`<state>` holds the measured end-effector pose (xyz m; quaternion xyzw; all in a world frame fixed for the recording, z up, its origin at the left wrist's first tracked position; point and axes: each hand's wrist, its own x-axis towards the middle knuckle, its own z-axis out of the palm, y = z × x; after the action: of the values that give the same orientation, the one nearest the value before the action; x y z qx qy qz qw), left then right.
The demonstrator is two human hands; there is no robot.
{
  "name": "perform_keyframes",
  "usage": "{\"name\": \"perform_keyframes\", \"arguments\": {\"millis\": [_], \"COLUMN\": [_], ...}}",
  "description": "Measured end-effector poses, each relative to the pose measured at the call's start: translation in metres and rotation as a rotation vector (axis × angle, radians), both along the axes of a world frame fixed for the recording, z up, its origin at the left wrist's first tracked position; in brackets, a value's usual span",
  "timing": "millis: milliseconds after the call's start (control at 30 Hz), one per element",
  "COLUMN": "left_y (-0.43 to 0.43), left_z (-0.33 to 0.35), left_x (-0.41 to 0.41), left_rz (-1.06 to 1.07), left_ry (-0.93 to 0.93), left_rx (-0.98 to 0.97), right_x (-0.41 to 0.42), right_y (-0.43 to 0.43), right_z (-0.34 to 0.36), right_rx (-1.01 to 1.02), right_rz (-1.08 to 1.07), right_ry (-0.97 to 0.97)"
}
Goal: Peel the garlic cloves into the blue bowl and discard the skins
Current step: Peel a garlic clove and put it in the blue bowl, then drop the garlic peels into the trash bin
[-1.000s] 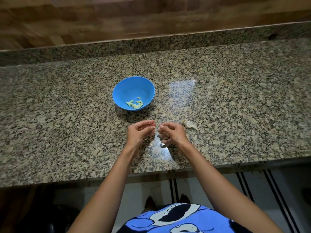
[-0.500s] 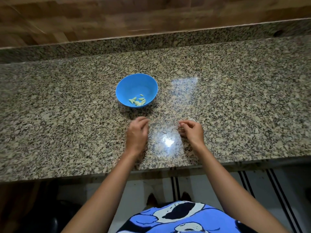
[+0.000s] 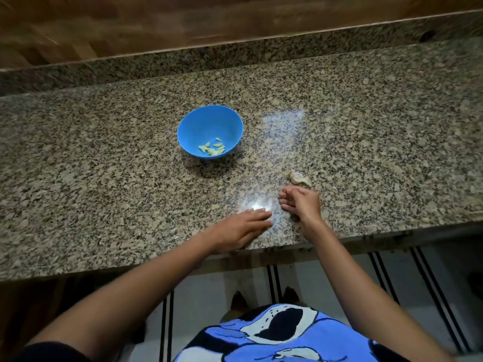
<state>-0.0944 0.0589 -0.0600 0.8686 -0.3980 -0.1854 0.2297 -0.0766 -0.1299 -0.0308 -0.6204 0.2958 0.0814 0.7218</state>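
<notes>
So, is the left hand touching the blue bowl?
No, the left hand lies flat on the counter, clearly apart from the bowl.

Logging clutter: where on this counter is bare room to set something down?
Bare granite counter runs left of the blue bowl to the frame edge, and right of the garlic piece. It is crowded near the front edge, where the left hand, right hand and garlic piece sit close.
</notes>
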Motion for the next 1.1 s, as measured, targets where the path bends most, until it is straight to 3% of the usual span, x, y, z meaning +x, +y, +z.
{"name": "perform_keyframes", "arguments": {"millis": [233,500,633,700,733,767,800,867,900,967,1100], "left_y": [0.083,0.106,0.097,0.088,0.084,0.083,0.087,0.107,0.121,0.154,0.220], "left_z": [0.009,0.007,0.009,0.019,0.029,0.038,0.044,0.055,0.057,0.058,0.047], "left_x": [-0.005,-0.017,-0.026,-0.030,-0.033,-0.034,-0.035,-0.045,-0.057,-0.092,-0.195], "left_rz": [-0.262,-0.230,-0.010,0.301,0.565,0.911,1.222,1.540,1.627,1.761,1.991], "left_ry": [-0.198,-0.498,-0.476,-0.362,-0.208,0.042,0.364,0.867,0.930,0.849,0.562], "left_rx": [0.091,0.001,0.032,0.106,0.105,-0.019,-0.262,-0.986,-1.292,-1.728,-2.102], "right_x": [-0.010,-0.016,-0.017,-0.017,-0.016,-0.016,-0.016,-0.020,-0.025,-0.041,-0.097], "right_y": [0.020,0.044,0.068,0.085,0.096,0.108,0.122,0.154,0.173,0.217,0.314], "right_z": [-0.001,0.006,0.010,0.013,0.014,0.014,0.014,0.013,0.014,0.016,0.008], "right_rx": [-0.031,0.017,0.061,0.089,0.099,0.103,0.092,0.058,0.054,0.069,0.123], "right_rz": [0.036,0.029,0.085,0.158,0.212,0.273,0.351,0.525,0.616,0.799,1.121], "right_ry": [0.009,0.004,0.012,0.016,0.017,0.011,0.000,-0.039,-0.065,-0.091,-0.051]}}
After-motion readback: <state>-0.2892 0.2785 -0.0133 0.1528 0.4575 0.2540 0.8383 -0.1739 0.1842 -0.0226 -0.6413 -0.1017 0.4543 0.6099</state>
